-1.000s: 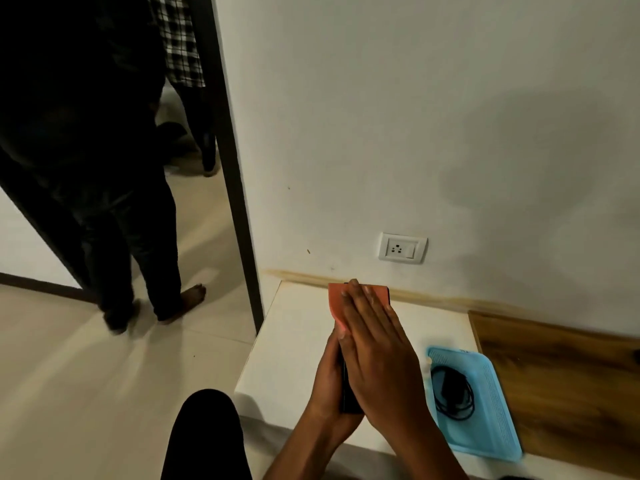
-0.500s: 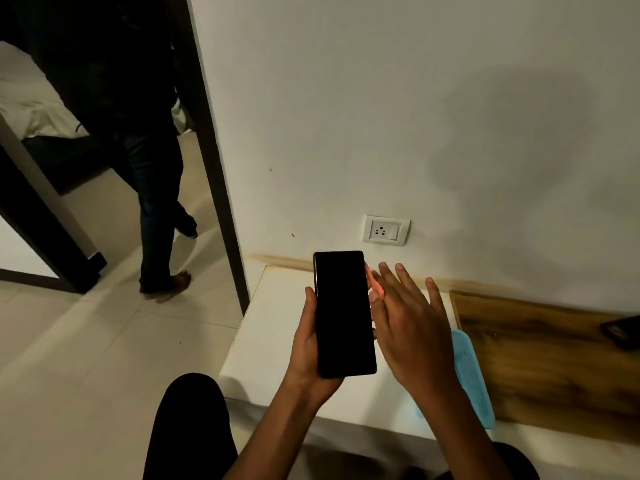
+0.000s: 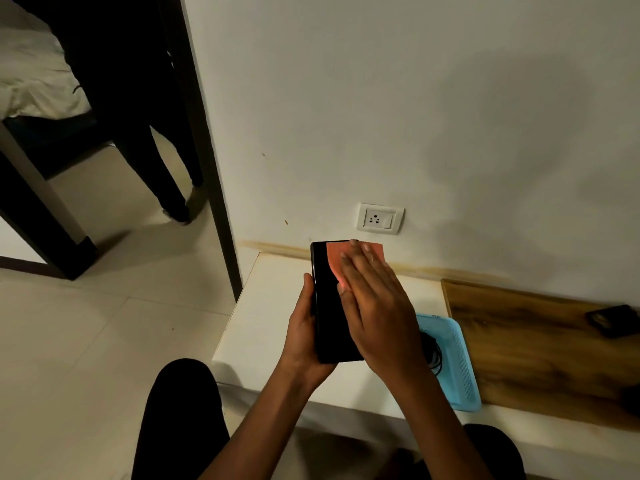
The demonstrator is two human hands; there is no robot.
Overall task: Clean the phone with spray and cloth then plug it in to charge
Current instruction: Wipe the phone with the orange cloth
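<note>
While the left hand (image 3: 304, 337) cups the phone (image 3: 329, 306) from behind, its grip closed on the edges, the right hand (image 3: 377, 306) lies flat, pressing an orange cloth (image 3: 336, 259) on the screen's upper part, below the socket (image 3: 380, 219); a blue tray (image 3: 460, 368) with a black cable (image 3: 433, 355) sits right of the phone on the desk (image 3: 263, 327)

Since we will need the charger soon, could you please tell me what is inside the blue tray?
A coiled black cable lies in the blue tray. The right hand covers the tray's left part, so a plug or anything else there cannot be seen.
</note>
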